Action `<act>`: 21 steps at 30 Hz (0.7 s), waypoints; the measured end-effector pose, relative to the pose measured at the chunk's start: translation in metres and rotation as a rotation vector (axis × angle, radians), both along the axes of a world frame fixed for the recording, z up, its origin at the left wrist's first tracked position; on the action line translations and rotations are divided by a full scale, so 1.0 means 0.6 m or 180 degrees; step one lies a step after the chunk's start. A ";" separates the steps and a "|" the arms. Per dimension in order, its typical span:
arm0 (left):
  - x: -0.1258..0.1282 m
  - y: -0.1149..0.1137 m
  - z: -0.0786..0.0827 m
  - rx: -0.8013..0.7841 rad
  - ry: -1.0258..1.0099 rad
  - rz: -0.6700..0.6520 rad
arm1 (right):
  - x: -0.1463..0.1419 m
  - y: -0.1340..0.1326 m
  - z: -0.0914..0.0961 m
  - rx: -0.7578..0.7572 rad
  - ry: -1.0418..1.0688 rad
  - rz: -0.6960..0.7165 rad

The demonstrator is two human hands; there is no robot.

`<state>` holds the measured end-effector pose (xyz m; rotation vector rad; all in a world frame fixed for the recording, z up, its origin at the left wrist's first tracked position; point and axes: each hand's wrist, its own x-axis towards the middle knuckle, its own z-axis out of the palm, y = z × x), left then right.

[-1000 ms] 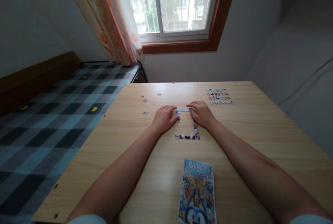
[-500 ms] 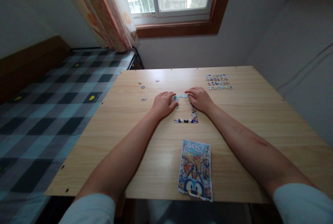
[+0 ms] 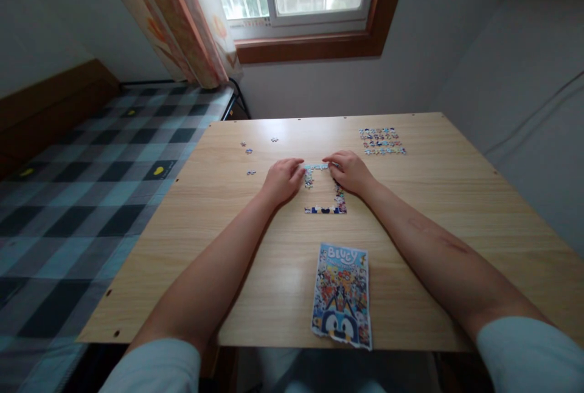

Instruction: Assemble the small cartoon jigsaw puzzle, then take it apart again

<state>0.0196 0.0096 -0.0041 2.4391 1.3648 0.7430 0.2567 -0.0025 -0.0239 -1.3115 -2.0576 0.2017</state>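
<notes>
Before you spreads the pale, wood-grained rectangular surface, a blue-grey checked bed to its left. Near your edge lies a colourful rectangular paper poster, torn along its bottom. Beyond it is the multicoloured jigsaw border, gapped at lower left. Your bare right hand covers its upper-right corner, your bare left hand beside its upper left; each grip is half-curled, whether on a piece I cannot tell. Multicoloured jigsaw rows lie far right, small loose pieces far left.
</notes>
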 end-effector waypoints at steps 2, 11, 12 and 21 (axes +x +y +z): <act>-0.001 0.000 0.001 -0.0063 -0.0132 0.0028 | 0.000 0.000 0.001 -0.0009 -0.0007 -0.0014; -0.017 0.003 0.001 -0.0165 -0.0832 0.0359 | -0.002 0.004 -0.007 0.0087 0.0048 0.0036; -0.018 0.004 0.000 -0.0182 -0.0859 0.0390 | -0.002 0.004 -0.008 0.0090 0.0058 0.0035; -0.013 -0.004 -0.001 -0.0023 -0.0266 0.0046 | -0.004 0.002 -0.006 0.0065 -0.0019 0.0028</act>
